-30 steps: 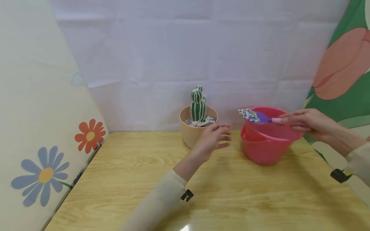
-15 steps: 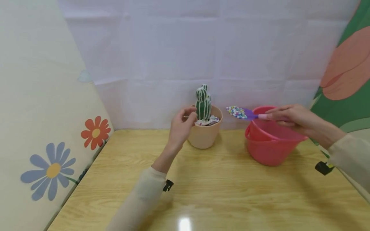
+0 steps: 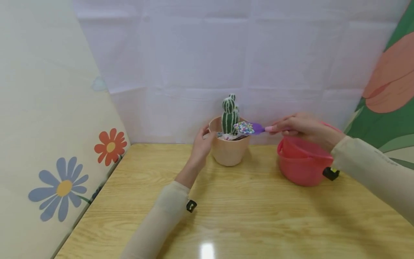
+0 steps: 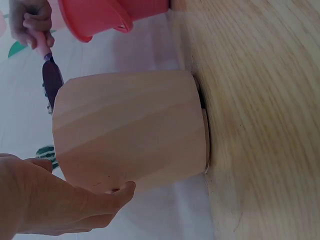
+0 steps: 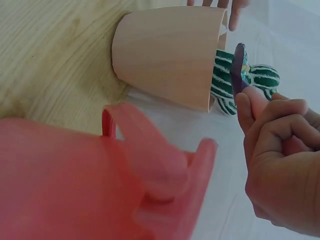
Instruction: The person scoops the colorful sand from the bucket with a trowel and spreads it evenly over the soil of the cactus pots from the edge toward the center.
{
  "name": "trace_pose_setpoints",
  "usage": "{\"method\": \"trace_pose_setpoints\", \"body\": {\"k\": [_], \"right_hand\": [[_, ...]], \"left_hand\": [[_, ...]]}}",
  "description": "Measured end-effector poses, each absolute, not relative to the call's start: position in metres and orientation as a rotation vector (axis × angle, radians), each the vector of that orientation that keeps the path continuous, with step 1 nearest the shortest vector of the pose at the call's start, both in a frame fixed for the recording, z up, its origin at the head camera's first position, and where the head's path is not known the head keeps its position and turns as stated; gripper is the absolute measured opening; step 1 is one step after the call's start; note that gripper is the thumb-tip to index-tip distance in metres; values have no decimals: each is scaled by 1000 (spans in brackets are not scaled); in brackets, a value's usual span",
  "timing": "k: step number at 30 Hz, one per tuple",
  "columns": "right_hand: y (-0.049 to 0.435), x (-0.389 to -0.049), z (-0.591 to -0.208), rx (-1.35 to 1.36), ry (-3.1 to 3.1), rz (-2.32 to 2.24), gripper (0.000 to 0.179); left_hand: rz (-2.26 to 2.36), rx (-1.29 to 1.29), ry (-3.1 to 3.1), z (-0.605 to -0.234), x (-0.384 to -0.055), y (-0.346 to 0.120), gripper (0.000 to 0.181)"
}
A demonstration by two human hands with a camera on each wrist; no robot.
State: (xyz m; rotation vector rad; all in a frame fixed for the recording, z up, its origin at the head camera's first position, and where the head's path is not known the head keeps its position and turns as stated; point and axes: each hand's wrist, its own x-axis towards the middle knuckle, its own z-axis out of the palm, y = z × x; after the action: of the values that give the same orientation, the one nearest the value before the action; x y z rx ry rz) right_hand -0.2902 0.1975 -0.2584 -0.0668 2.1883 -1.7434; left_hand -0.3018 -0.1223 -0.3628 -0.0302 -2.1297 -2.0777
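In the head view my right hand [image 3: 302,127] grips the pink handle of a small purple garden trowel [image 3: 258,128]. Its blade carries a heap of multicoloured beads [image 3: 244,128], level over the right rim of a peach flowerpot [image 3: 230,153]. A green-and-white striped cactus [image 3: 230,117] stands upright in the pot, among pale and coloured bits. My left hand [image 3: 201,145] lies against the pot's left side near the rim. Seen from the left wrist, its fingers [image 4: 107,202] are fairly straight along the pot wall. The right wrist view shows my fingers curled round the trowel handle [image 5: 256,101].
A pink bucket [image 3: 300,171] with its handle folded down stands right of the pot, partly beneath my right forearm. The wooden table [image 3: 245,219] meets a white cloth backdrop [image 3: 174,72] behind. Floral panels stand at left and right.
The loaded trowel has moved left from the bucket to over the pot's right rim. My left hand has gone from in front of the pot to its left side and now touches it.
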Motion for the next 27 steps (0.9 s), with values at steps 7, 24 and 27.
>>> {"method": "trace_pose_setpoints", "body": {"k": [7,24,27], "right_hand": [[186,-306,-261,-114,2221,-1667,30],[140,-323,-252,-130,2138,-1583,14],[136,-325,-253,-89,2072,-1650,11]], "left_hand": [[-2128,-45,-2161,-371,-304,-116,68],[-2281,-24,-2036,-373,-301,-108,68],[-2293,-23,-2025,-373,-302,-106,67]]}}
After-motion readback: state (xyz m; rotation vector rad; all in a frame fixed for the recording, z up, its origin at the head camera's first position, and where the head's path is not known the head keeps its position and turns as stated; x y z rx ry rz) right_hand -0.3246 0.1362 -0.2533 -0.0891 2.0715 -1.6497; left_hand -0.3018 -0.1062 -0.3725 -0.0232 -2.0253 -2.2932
